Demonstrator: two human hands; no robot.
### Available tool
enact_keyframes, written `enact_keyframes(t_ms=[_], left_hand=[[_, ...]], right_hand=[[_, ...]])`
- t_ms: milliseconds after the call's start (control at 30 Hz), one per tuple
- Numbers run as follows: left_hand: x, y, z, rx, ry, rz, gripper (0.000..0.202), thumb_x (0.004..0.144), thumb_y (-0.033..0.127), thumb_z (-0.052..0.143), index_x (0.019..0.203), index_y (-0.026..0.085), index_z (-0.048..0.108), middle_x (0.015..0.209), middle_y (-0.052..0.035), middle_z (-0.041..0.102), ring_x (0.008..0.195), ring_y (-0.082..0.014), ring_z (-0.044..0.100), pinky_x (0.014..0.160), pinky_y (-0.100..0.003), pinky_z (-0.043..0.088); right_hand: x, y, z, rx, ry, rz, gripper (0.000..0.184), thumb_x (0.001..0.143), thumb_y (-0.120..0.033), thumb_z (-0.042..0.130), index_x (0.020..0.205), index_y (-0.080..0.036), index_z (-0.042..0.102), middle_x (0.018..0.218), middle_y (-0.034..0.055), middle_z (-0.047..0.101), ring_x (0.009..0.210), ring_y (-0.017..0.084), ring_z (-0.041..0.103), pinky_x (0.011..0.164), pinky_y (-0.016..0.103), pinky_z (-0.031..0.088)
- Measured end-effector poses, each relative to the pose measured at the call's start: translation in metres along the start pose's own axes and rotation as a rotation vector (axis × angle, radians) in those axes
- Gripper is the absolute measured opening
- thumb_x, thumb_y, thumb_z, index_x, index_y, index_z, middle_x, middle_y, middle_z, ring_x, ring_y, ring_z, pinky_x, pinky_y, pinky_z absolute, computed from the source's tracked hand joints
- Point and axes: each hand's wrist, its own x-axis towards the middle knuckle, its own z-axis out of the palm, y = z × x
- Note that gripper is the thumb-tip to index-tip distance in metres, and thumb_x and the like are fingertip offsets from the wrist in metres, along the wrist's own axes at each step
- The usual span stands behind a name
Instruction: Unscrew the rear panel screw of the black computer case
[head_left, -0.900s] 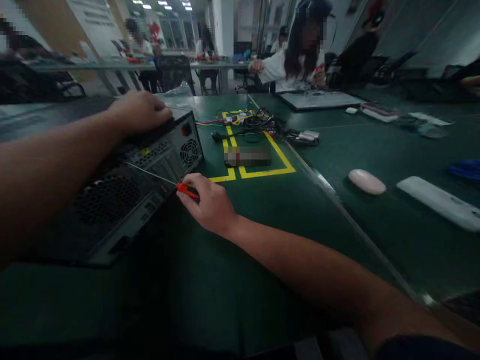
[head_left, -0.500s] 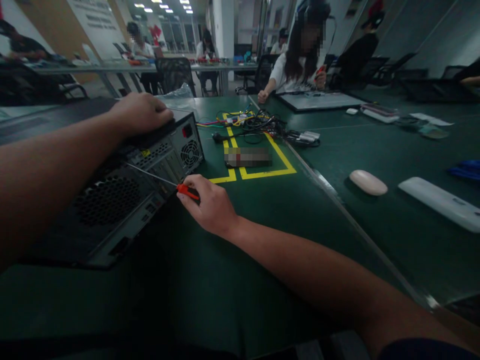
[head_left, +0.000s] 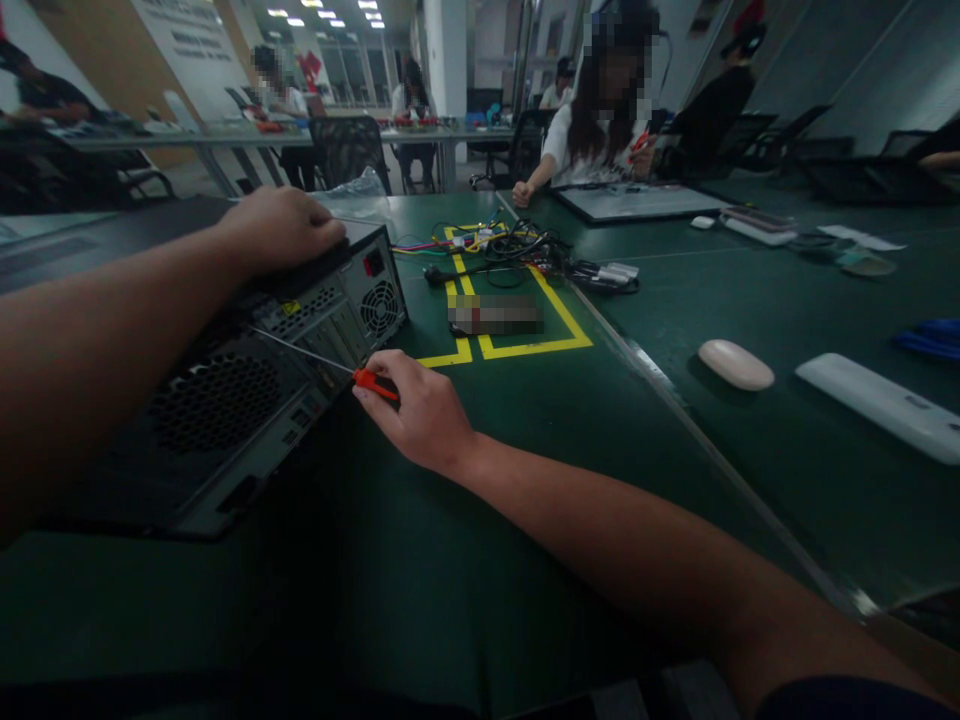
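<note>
A black and grey computer case (head_left: 315, 345) lies on its side at the left, its rear panel with vents, slots and a fan grille turned toward me. My left hand (head_left: 289, 228) bears on the case's upper edge with bent fingers; the fingertips are partly hidden. In front of the rear panel, my right hand (head_left: 420, 405) pinches the orange handle of a screwdriver (head_left: 377, 384). Its thin metal shaft slants up and left to the panel, above the large honeycomb vent. Whether the tip sits in a screw cannot be made out.
Beyond the case lie bundled cables (head_left: 525, 245) and a dark blurred object (head_left: 495, 315) by yellow tape. A pale mouse (head_left: 736, 365) and a long white object (head_left: 877, 405) are at the right. Across the table sits a person (head_left: 600, 130) at a flat panel (head_left: 637, 202).
Almost nothing differs. Both hands, the screwdriver and the case hold their places; the view has shifted very slightly.
</note>
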Motion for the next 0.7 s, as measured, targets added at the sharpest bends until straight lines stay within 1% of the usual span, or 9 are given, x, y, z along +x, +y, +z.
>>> enact_keyframes(t_ms=[100, 300, 467, 567, 700], left_hand=[[0.0009, -0.0009, 0.0007, -0.003, -0.002, -0.006, 0.062, 0.084, 0.054, 0.029, 0.098, 0.008, 0.068, 0.09, -0.0152, 0.062, 0.086, -0.0272, 0.056, 0.076, -0.037, 0.042], [0.0018, -0.0021, 0.0008, -0.022, -0.02, -0.006, 0.062, 0.083, 0.054, 0.03, 0.102, 0.009, 0.068, 0.096, -0.0166, 0.062, 0.089, -0.0294, 0.055, 0.081, -0.041, 0.041], [0.002, -0.0034, 0.0012, -0.004, -0.014, 0.008, 0.061, 0.083, 0.056, 0.029, 0.097, 0.012, 0.069, 0.09, -0.0136, 0.062, 0.083, -0.0254, 0.055, 0.08, -0.037, 0.041], [0.0016, -0.0032, 0.0012, -0.005, -0.013, 0.003, 0.061, 0.084, 0.056, 0.029, 0.099, 0.012, 0.068, 0.092, -0.0131, 0.061, 0.085, -0.0248, 0.054, 0.082, -0.036, 0.041], [0.0014, -0.002, -0.0001, -0.016, -0.018, 0.0, 0.06, 0.084, 0.055, 0.03, 0.1, 0.01, 0.068, 0.095, -0.0146, 0.061, 0.087, -0.0254, 0.053, 0.083, -0.037, 0.04]], right_hand=[[-0.0002, 0.0004, 0.0008, -0.008, 0.007, 0.003, 0.022, 0.092, -0.037, 0.043, 0.105, -0.019, 0.046, 0.097, 0.0021, 0.061, 0.09, 0.013, 0.059, 0.079, 0.025, 0.044], [-0.0003, 0.0002, 0.001, -0.017, 0.019, 0.008, 0.023, 0.092, -0.038, 0.043, 0.105, -0.019, 0.047, 0.097, 0.0017, 0.061, 0.089, 0.013, 0.06, 0.078, 0.025, 0.044], [-0.0003, -0.0004, 0.0, -0.018, 0.012, 0.009, 0.023, 0.092, -0.038, 0.043, 0.105, -0.019, 0.047, 0.096, 0.0015, 0.062, 0.089, 0.013, 0.061, 0.077, 0.024, 0.044], [-0.0001, -0.0007, -0.0009, -0.018, 0.011, 0.008, 0.023, 0.092, -0.038, 0.043, 0.105, -0.019, 0.047, 0.096, 0.0014, 0.062, 0.089, 0.013, 0.06, 0.077, 0.024, 0.044], [0.0003, -0.0018, -0.0023, -0.012, 0.007, 0.007, 0.025, 0.092, -0.039, 0.042, 0.105, -0.019, 0.047, 0.096, 0.0019, 0.062, 0.088, 0.012, 0.06, 0.077, 0.024, 0.044]])
